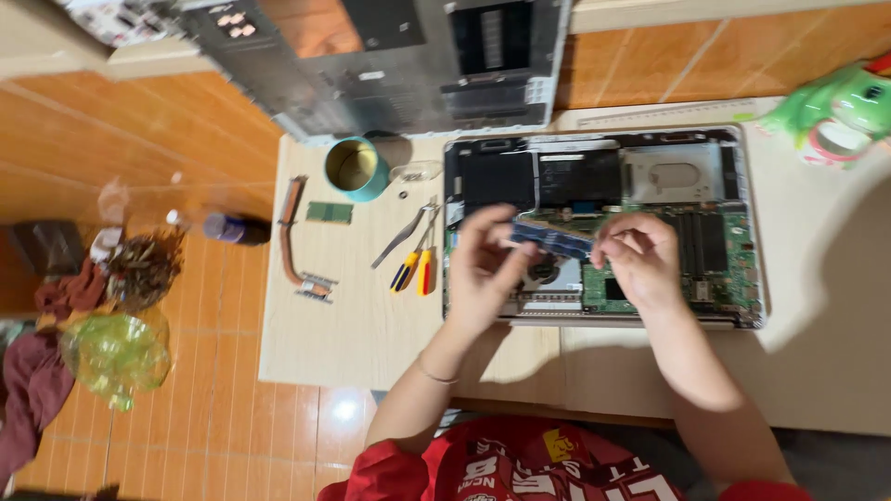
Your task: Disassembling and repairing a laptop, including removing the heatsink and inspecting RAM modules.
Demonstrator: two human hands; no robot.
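Holding a blue memory stick (pixel 552 239) between both hands, left hand (pixel 483 269) and right hand (pixel 640 260) pinching its ends above the opened laptop (pixel 742 278); seating it next needs careful slot alignment.

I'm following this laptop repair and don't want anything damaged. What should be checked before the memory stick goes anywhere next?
1. Both hands on the memory stick: left hand and right hand pinch its ends: ok.
2. Opened laptop lies flat on the table: ok.
3. Pliers lie apart from the board: ok.
4. Spare green module sits aside by the teal cup: ok.
5. Slot free of debris: cannot tell.
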